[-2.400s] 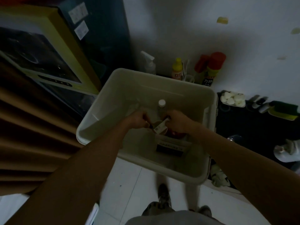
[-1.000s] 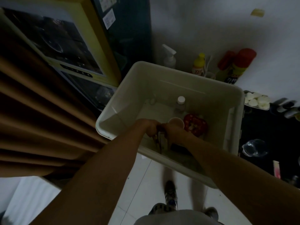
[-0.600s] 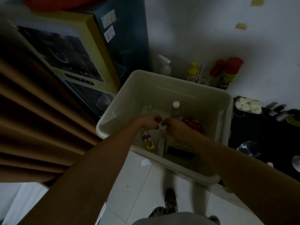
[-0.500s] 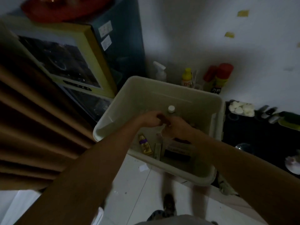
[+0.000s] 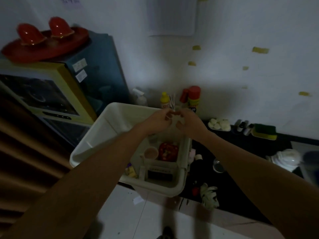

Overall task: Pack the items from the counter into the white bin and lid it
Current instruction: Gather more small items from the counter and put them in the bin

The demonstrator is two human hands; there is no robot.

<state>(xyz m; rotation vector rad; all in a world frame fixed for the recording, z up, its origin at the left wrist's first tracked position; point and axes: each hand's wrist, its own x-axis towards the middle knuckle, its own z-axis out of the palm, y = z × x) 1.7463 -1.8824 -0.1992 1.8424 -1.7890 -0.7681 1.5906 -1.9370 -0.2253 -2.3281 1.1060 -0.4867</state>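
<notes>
The white bin (image 5: 110,123) stands at the left end of the black counter (image 5: 245,152). In it lie a red heart-shaped box (image 5: 168,151), a pinkish cup (image 5: 151,152), a purple and yellow tube (image 5: 130,170) and a box with a dark label (image 5: 159,174). My left hand (image 5: 159,120) and my right hand (image 5: 190,124) are raised over the bin's far rim, fingertips nearly meeting. The left thumb and fingers are close together; in the dim light I cannot tell if they pinch something. My right hand's fingers are loosely curled with the thumb apart. No lid is in view.
Behind the bin stand a pump bottle (image 5: 140,98), a yellow bottle (image 5: 164,100) and a red-capped can (image 5: 194,99). On the counter are a plate of white rounds (image 5: 219,124), a green sponge (image 5: 264,131), a glass (image 5: 218,165) and a white cloth (image 5: 286,159). A cabinet (image 5: 51,94) stands left.
Both hands have risen out of the bin from among the items to above its far rim. The view has tilted up toward the wall.
</notes>
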